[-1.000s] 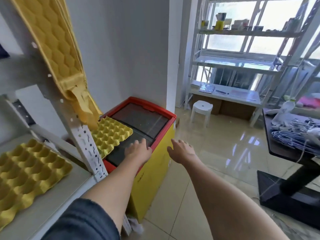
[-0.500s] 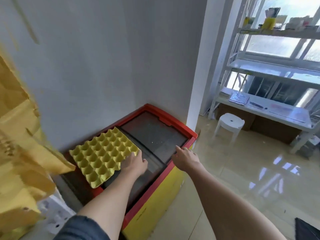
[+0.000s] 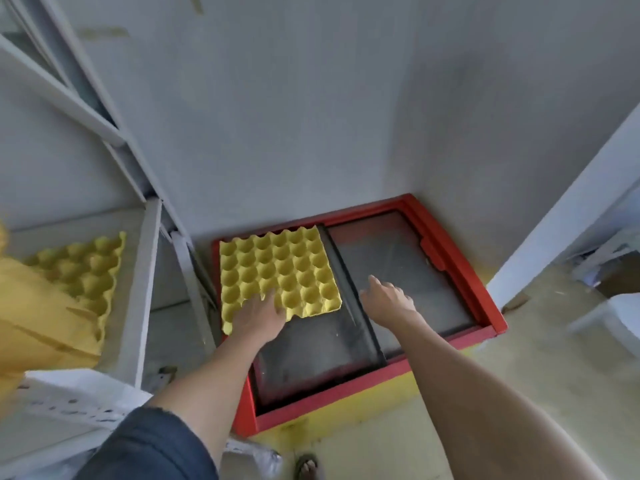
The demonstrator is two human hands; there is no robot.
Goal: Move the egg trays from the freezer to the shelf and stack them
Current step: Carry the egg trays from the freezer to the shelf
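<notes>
The left hand [image 3: 258, 315] lies flat and wide on the yellow egg tray [image 3: 278, 271] at the freezer's [image 3: 450, 271] back left corner, the right hand [image 3: 386, 297] open, holding nothing.

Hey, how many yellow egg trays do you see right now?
2. One egg tray lies on the freezer's glass lid, under the left hand. Another tray sits on the shelf at left, partly hidden by yellow material, so more may be stacked there.

Grey wall [image 3: 311, 98], sandalled foot [image 3: 306, 465] on floor [image 3: 536, 341].
</notes>
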